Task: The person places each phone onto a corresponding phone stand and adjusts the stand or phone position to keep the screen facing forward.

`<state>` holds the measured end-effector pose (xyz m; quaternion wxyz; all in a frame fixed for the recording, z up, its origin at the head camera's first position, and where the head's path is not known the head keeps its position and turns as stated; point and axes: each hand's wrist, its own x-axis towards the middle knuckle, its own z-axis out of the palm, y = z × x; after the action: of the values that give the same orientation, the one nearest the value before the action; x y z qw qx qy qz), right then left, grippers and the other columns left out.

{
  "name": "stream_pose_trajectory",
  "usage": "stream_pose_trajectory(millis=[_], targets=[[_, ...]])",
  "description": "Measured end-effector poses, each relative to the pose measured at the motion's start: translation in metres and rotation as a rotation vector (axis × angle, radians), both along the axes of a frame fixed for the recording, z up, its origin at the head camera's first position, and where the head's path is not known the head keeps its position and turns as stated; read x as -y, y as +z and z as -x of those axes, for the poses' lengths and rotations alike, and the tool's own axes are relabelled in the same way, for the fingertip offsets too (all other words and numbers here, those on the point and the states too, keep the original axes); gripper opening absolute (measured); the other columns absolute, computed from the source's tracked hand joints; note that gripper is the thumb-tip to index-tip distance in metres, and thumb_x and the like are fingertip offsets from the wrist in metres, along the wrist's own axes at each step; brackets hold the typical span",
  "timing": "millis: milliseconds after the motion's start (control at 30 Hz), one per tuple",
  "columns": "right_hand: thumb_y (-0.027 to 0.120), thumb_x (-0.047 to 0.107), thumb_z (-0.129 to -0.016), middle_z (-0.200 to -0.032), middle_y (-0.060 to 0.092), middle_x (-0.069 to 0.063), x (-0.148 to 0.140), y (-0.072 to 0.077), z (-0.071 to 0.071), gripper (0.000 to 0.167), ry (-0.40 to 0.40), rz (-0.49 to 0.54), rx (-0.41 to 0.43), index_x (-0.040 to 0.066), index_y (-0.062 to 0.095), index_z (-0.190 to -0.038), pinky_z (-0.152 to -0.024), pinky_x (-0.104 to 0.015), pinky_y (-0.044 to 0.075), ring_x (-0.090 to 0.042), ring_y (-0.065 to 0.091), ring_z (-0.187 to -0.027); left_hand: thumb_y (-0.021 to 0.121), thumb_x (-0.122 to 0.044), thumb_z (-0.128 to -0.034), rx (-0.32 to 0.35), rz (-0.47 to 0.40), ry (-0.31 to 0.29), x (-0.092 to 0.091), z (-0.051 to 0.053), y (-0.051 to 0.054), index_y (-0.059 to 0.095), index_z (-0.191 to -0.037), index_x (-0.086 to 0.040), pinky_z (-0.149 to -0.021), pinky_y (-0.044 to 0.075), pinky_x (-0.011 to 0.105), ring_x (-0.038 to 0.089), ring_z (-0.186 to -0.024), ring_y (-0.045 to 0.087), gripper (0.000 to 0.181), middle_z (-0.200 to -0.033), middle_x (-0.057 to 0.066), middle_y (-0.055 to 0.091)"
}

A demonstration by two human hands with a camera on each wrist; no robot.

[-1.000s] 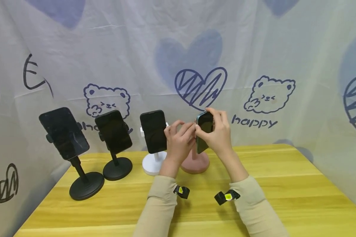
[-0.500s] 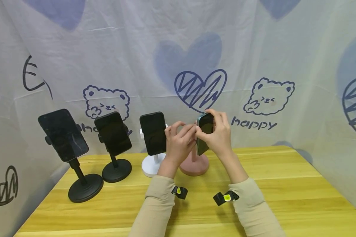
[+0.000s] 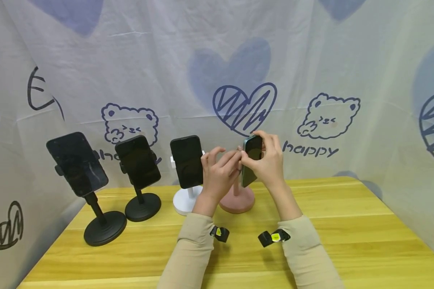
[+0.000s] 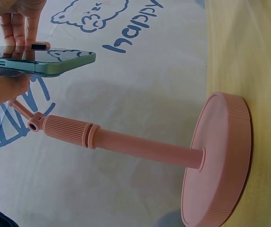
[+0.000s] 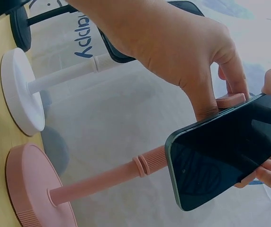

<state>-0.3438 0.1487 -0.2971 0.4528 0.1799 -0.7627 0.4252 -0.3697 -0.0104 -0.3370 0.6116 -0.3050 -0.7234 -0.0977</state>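
My right hand (image 3: 269, 164) grips a dark-screened smartphone (image 3: 254, 149) with a green edge, thumb on one side and fingers on the other. My left hand (image 3: 217, 172) pinches the pink clamp piece (image 5: 231, 100) at the head of a pink phone stand (image 3: 237, 201), against the phone's long edge. Seen from the left wrist, the stand's ribbed neck (image 4: 67, 129) leads to a jointed arm near the phone. Most of the clamp is hidden behind the phone and fingers; how far the phone sits inside it I cannot tell.
Left of the pink stand is a white phone stand (image 3: 184, 204) bearing a phone (image 3: 186, 162). Farther left, a black stand (image 3: 143, 208) and a taller black stand (image 3: 105, 229) carry phones too. A printed cloth (image 3: 296, 60) hangs behind the wooden table (image 3: 351, 241).
My right hand and the smartphone have shifted slightly to the right. The left hand keeps its pinch at the pink stand's head; the other stands have not moved.
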Motion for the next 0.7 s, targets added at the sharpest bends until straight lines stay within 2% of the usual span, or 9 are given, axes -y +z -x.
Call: stream_pose_trajectory(millis=[200,500,700], targets=[[0.08,0.023,-0.074,-0.109,0.05,-0.022,-0.0005,0.0015,-0.0006,0.059,-0.004,0.004,0.013,0.007,0.057,-0.126,-0.075,-0.047,0.055,-0.034,0.051,-0.086,0.074,-0.03,-0.0863,-0.023,-0.006,0.003,-0.0007,0.0011,-0.0003,0.072,-0.118,-0.022,-0.086,0.033,0.044,0.023,-0.112,0.051,0.032,-0.107,-0.01,0.072],[0.079,0.023,-0.074,-0.109,0.049,-0.02,-0.0019,0.0019,0.0006,0.058,-0.017,0.004,0.027,0.009,0.056,-0.125,-0.075,-0.049,0.055,-0.034,0.05,-0.087,0.078,-0.032,-0.082,-0.039,-0.008,0.005,-0.0025,-0.0003,0.0019,0.073,-0.115,-0.023,-0.086,0.035,0.043,0.023,-0.111,0.052,0.034,-0.106,-0.011,0.072],[0.079,0.025,-0.075,-0.111,0.05,-0.02,-0.0032,0.0018,0.0019,0.058,-0.026,0.016,0.04,0.007,0.056,-0.125,-0.077,-0.048,0.056,-0.032,0.053,-0.088,0.073,-0.032,-0.0871,-0.026,-0.011,-0.005,-0.0032,-0.0003,0.0013,0.072,-0.117,-0.023,-0.088,0.036,0.043,0.023,-0.112,0.053,0.031,-0.106,-0.011,0.072]])
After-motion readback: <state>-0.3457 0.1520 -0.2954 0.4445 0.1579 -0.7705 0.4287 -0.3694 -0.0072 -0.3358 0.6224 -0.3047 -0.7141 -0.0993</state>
